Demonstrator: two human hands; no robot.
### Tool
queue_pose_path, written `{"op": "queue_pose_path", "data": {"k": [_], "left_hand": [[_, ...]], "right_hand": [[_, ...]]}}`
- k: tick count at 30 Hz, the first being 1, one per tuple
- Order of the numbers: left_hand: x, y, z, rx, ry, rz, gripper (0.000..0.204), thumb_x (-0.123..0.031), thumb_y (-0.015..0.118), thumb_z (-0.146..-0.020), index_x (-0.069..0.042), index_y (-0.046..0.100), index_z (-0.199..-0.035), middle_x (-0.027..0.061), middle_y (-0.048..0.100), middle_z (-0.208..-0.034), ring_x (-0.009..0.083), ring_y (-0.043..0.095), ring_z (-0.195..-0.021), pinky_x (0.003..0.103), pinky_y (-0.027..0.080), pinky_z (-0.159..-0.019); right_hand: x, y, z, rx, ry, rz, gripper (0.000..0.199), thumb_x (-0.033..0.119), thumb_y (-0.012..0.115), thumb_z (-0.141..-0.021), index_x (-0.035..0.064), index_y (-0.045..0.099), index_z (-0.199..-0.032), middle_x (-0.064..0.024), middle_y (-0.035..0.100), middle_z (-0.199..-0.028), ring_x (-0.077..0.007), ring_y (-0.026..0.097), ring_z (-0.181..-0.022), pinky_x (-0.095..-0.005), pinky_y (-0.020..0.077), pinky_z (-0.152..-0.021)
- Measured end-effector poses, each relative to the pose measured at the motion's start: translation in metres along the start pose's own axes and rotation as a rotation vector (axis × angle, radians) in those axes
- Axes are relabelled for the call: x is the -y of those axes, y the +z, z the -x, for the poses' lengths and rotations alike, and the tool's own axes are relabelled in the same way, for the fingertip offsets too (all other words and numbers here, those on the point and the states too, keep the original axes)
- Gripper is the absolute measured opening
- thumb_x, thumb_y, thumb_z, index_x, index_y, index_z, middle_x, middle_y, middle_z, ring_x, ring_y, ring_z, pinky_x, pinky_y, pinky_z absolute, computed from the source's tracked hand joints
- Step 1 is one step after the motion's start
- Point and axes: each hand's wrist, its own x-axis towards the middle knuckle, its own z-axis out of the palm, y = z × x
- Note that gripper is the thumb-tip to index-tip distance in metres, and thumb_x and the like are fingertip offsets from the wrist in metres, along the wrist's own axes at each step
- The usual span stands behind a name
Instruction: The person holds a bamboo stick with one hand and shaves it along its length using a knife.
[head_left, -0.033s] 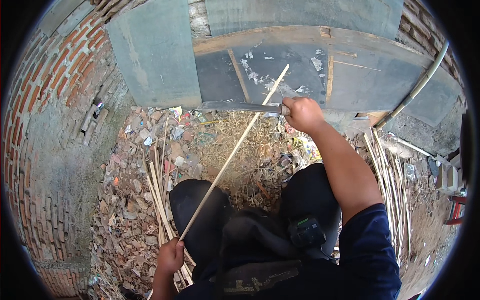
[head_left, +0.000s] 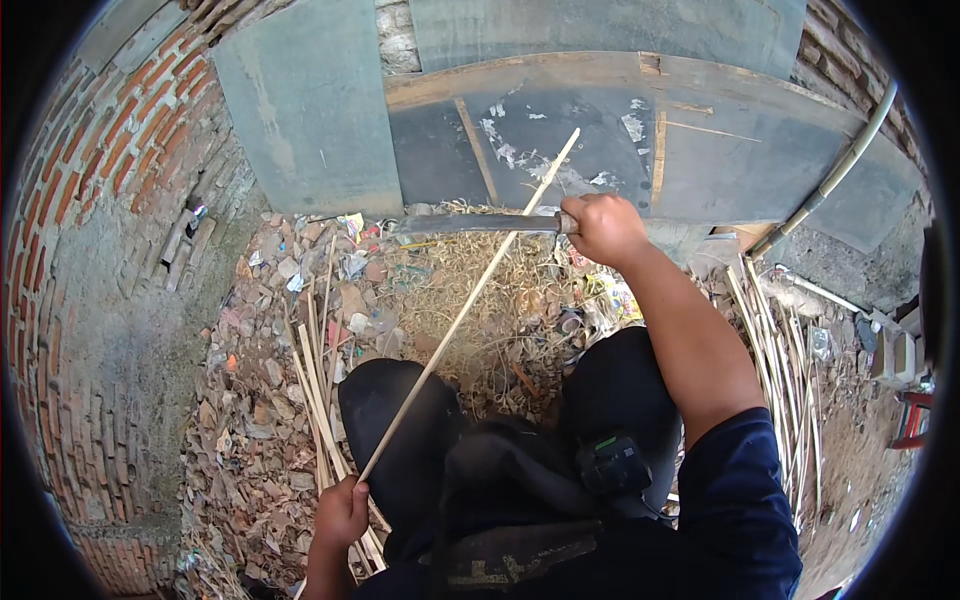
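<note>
Your left hand fists around the near end of a thin pale bamboo strip, slanting up over curly shavings. Your right hand clenches a long grey metal blade laid across the strip.

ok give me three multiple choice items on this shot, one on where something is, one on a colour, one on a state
1. Where does the bundle of thin strips lie?
A. on the rubble by the person's left knee
B. on top of the grey board
C. across the person's lap

2. What colour is the sleeve on the right arm?
A. red
B. dark blue
C. white

3. How does the right hand stand?
A. open and flat
B. closed around the handle of the long blade
C. resting on the knee

Answers: 1 A, the strips lie on broken rubble left of the knee. 2 B, the cuff above the bare forearm is dark blue. 3 B, the fist wraps the handle while the left hand grips the end of the long strip.
</note>
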Motion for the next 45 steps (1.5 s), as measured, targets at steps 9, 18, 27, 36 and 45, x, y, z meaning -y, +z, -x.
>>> {"op": "queue_pose_path", "data": {"k": [9, 18, 27, 36, 45], "left_hand": [[0.005, 0.000, -0.007, -0.003, 0.022, -0.047, 0.044, -0.033, 0.049, -0.104, 0.000, 0.051, -0.075, 0.0208, 0.051, -0.057, 0.0415, 0.055, -0.053, 0.046, 0.042, -0.051], [0.010, 0.003, -0.012, -0.010, -0.009, 0.017, 0.042, -0.031, 0.053, -0.103, 0.000, 0.054, -0.075, 0.0233, 0.053, -0.059, 0.0461, 0.057, -0.057, 0.047, 0.044, -0.053], [-0.004, -0.011, -0.003, -0.006, 0.041, -0.010, 0.043, -0.031, 0.053, -0.103, 0.000, 0.054, -0.073, 0.0222, 0.053, -0.059, 0.0450, 0.057, -0.056, 0.046, 0.044, -0.052], [0.008, -0.023, 0.013, 0.024, -0.033, -0.035, 0.036, -0.026, 0.055, -0.101, -0.001, 0.054, -0.075, 0.0217, 0.053, -0.058, 0.0450, 0.056, -0.056, 0.048, 0.042, -0.051], [0.022, -0.011, 0.011, 0.011, -0.020, 0.073, 0.046, -0.033, 0.052, -0.104, 0.000, 0.050, -0.072, 0.0187, 0.051, -0.057, 0.0340, 0.052, -0.050, 0.043, 0.042, -0.051]], "right_hand": [[-0.027, 0.005, 0.009, 0.022, 0.318, 0.053, 0.020, 0.018, 0.066, -0.081, 0.0110, 0.065, -0.100, -0.0152, 0.072, -0.089, -0.0370, 0.070, -0.087, -0.0487, 0.0572, -0.078], [-0.043, 0.021, 0.016, -0.017, 0.375, -0.059, 0.024, 0.016, 0.068, -0.078, 0.0111, 0.065, -0.101, -0.0179, 0.071, -0.088, -0.0401, 0.069, -0.085, -0.0515, 0.0560, -0.078], [-0.023, 0.008, 0.010, 0.036, 0.023, -0.042, 0.022, 0.017, 0.065, -0.080, 0.0122, 0.066, -0.102, -0.0146, 0.072, -0.088, -0.0377, 0.069, -0.087, -0.0505, 0.0559, -0.077], [-0.033, 0.010, 0.019, 0.129, 0.394, -0.038, 0.028, 0.018, 0.065, -0.078, 0.0115, 0.067, -0.105, -0.0176, 0.072, -0.096, -0.0389, 0.069, -0.092, -0.0498, 0.0563, -0.081], [-0.042, 0.022, 0.021, 0.143, 0.384, -0.132, 0.033, 0.020, 0.067, -0.076, 0.0102, 0.068, -0.107, -0.0200, 0.072, -0.096, -0.0390, 0.069, -0.095, -0.0495, 0.0559, -0.084]]}}
